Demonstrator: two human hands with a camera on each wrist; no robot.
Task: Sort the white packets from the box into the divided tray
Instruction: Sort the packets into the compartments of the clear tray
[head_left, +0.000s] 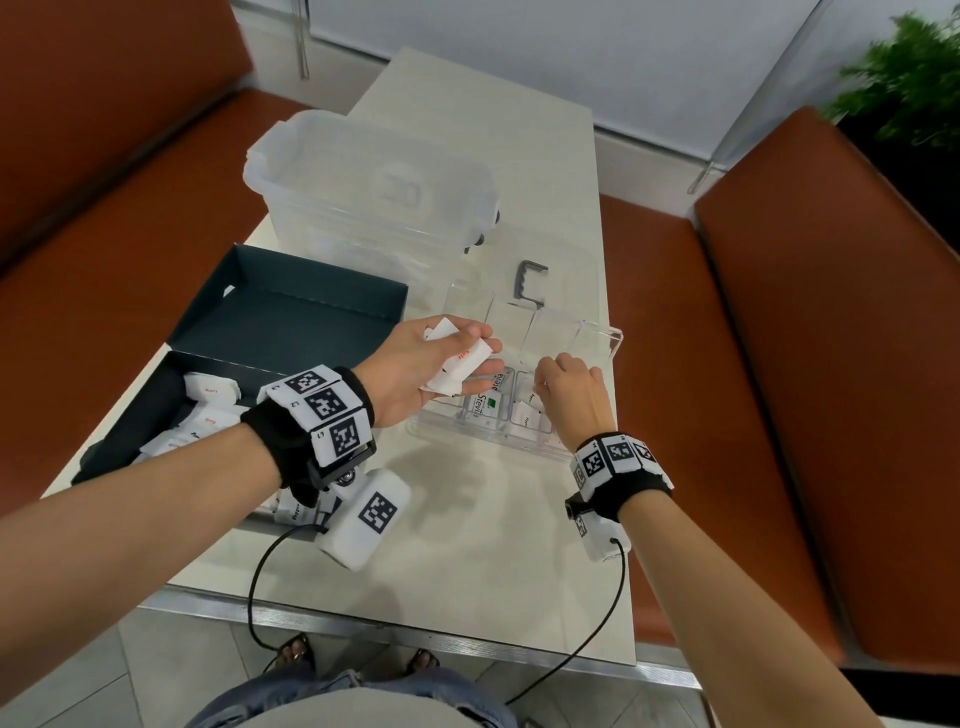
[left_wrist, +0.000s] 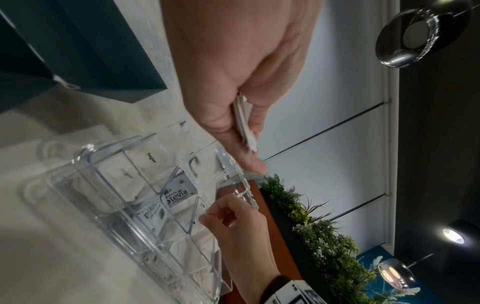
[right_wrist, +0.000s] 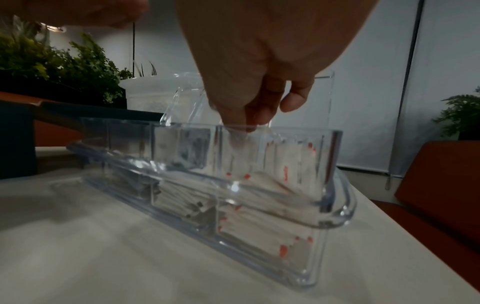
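My left hand (head_left: 415, 374) hovers over the left part of the clear divided tray (head_left: 615, 338) and grips a small stack of white packets (head_left: 462, 364), seen edge-on in the left wrist view (left_wrist: 245, 127). My right hand (head_left: 569, 395) reaches into the tray's near right compartment, fingertips (right_wrist: 233, 117) at the rim, pinching what looks like a white packet. That compartment holds red-printed packets (right_wrist: 285, 164). The middle one holds Stevia packets (head_left: 485, 402). The dark open box (head_left: 291, 322) on the left holds more white packets (head_left: 210, 400).
A clear lidded storage tub (head_left: 374, 192) stands behind the box. A grey metal bracket (head_left: 530, 283) lies beyond the tray. Orange benches (head_left: 779, 364) flank the table on both sides. The table's front edge (head_left: 415, 634) is near me, with wrist cables hanging over it.
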